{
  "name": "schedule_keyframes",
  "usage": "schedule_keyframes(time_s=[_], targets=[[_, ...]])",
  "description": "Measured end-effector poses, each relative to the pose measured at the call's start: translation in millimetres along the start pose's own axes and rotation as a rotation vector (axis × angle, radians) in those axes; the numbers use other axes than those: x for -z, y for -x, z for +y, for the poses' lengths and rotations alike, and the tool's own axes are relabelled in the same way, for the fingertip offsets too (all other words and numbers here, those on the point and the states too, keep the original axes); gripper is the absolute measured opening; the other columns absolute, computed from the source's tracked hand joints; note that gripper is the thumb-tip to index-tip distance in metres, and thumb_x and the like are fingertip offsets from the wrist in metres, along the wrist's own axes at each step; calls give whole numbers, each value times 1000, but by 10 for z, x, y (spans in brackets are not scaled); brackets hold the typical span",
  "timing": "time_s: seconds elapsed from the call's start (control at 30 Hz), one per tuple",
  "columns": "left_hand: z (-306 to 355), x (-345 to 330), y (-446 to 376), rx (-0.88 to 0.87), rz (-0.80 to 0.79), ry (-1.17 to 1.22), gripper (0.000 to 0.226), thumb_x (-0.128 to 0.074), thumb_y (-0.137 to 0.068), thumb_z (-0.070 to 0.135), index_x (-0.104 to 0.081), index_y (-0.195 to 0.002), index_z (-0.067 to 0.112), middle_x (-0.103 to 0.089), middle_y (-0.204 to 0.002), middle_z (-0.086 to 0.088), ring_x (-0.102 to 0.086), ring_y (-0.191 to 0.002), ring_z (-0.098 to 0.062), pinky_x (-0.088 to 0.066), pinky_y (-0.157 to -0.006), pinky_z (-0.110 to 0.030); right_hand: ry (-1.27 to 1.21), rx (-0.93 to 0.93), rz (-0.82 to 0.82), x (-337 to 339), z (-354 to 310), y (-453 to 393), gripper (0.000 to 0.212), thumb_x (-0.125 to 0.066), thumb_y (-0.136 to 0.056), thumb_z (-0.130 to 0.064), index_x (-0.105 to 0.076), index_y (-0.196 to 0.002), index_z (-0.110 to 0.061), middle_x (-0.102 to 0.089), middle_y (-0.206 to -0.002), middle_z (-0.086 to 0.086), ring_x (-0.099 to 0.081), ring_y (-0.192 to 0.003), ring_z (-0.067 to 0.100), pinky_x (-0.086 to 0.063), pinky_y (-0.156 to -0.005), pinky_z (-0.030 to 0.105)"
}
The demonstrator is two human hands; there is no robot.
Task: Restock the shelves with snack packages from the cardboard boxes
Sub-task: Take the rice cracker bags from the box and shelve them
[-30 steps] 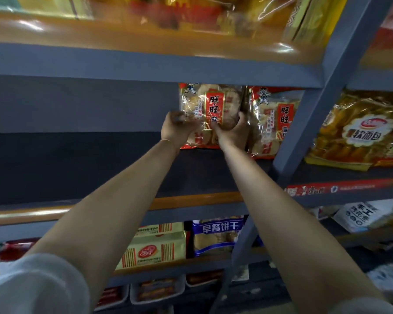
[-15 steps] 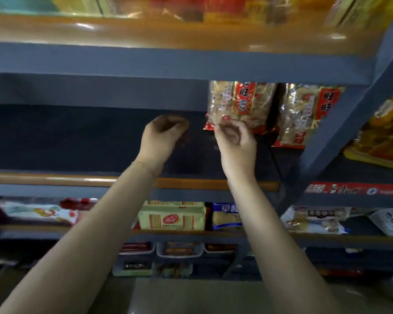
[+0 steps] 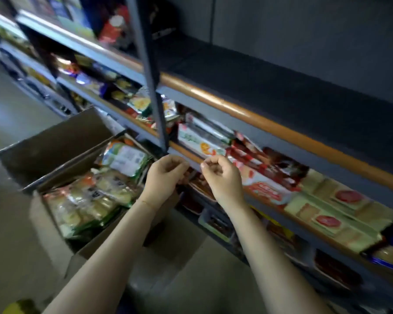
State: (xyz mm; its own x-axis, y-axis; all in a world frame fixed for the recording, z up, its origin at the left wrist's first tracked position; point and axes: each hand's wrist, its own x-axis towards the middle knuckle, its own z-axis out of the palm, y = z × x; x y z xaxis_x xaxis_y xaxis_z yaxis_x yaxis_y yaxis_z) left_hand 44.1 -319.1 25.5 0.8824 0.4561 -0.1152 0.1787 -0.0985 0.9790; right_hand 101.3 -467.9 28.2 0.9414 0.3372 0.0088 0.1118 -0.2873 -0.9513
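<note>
- Head view, the only 1. Both hands hang mid-frame, empty, between shelf and box.
- Left hand [image 3: 165,177]: fingers loosely curled, holding nothing; it sits just at 3 o'clock of the open brown cardboard box [image 3: 55,152].
- Right hand [image 3: 222,177]: the same relaxed curl, nothing in it, in front of the lower shelf edge.
- Clear-wrapped rice-cracker snack packages [image 3: 89,198] lie flat and stacked inside the box at 9 o'clock of the hands, filling it nearly to the rim; probably laid so to be lifted off the top 1 at a time.
- Dark grey metal shelf with an orange front rail [image 3: 247,114] runs from 11 to 4 o'clock; its board looks bare here, likely the target for the next packs.
- Red-and-white biscuit packs [image 3: 266,177] lie on the tier below.
- Motion blur smears labels; the lowest tiers are dim, the box's near corner is hidden by the left forearm.
</note>
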Motion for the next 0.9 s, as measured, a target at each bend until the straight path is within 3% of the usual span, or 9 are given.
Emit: schedule_keyframes(time_s=[0.1,0.27,0.4,0.47,0.53,0.63,0.7,0.8,0.9], targets=[[-509,1315,-236,84,177,22,17,-64,-97,9,-69,-81,13,-69,-65,3,-64,-59,-12,-56,-64,-34,34,-31,-152,-1402,-103,-238,9,-63,-94,-25,-64,-85,-25,-66,-77,-4,-66,-76,14,-57,-73,38],[-1349,3551,-697,239,413,-26,13,-68,-92,11,-70,-80,14,-69,-68,-4,-64,-66,-22,-58,-75,-48,42,-140,-273,-3629,-484,-504,13,-64,-94,-23,-62,-80,-24,-68,-80,2,-64,-74,12,-49,-67,23],[-1892,4772,-928,355,547,-126,15,-68,-89,21,-66,-75,22,-70,-73,1,-67,-76,-24,-57,-78,-43,71,-198,-396,-4932,-711,-709,14,-65,-92,-15,-63,-79,-21,-66,-71,-3,-63,-63,4,-49,-62,20],[-2075,5096,-1012,387,575,-137,13,-69,-90,20,-67,-78,22,-69,-77,2,-68,-85,-26,-52,-78,-36,80,-275,-381,-5332,-743,-841,17,-64,-93,-13,-62,-78,-20,-66,-66,-1,-62,-57,12,-51,-58,28],[-2286,5320,-1119,405,581,-202,5,-71,-90,19,-69,-93,15,-67,-90,-3,-65,-96,-29,-46,-80,-33,85,-356,-378,-5658,-732,-998,16,-63,-94,-14,-62,-79,-19,-67,-69,5,-62,-54,19,-51,-57,31],[-2545,5559,-1330,490,569,-204,57,-76,-88,25,-52,-135,5,-56,-125,-17,-54,-122,-34,-46,-100,-41,79,-486,-345,-6082,-668,-1281,11,-66,-90,-22,-66,-79,-20,-71,-78,9,-69,-71,27,-58,-72,42],[-2650,5673,-1473,523,572,-111,77,-78,-87,27,-37,-149,5,-49,-142,-17,-49,-132,-32,-42,-108,-41,37,-580,-301,-6357,-552,-1502,9,-65,-92,-18,-65,-83,-17,-70,-80,8,-68,-72,24,-58,-73,41],[-2784,5777,-1739,543,578,59,75,-75,-88,27,-37,-152,19,-54,-140,-2,-54,-128,-24,-43,-103,-34,-10,-701,-207,-6805,-341,-1790,5,-62,-94,-13,-63,-90,-14,-68,-89,9,-69,-79,23,-57,-63,31],[-2976,5881,-2072,565,637,159,66,-70,-88,29,-42,-147,28,-58,-134,7,-59,-121,-19,-47,-106,-42,-113,-886,-171,-7364,6,-1990,10,-57,-95,-14,-65,-101,-12,-70,-104,12,-70,-98,29,-60,-68,34]])
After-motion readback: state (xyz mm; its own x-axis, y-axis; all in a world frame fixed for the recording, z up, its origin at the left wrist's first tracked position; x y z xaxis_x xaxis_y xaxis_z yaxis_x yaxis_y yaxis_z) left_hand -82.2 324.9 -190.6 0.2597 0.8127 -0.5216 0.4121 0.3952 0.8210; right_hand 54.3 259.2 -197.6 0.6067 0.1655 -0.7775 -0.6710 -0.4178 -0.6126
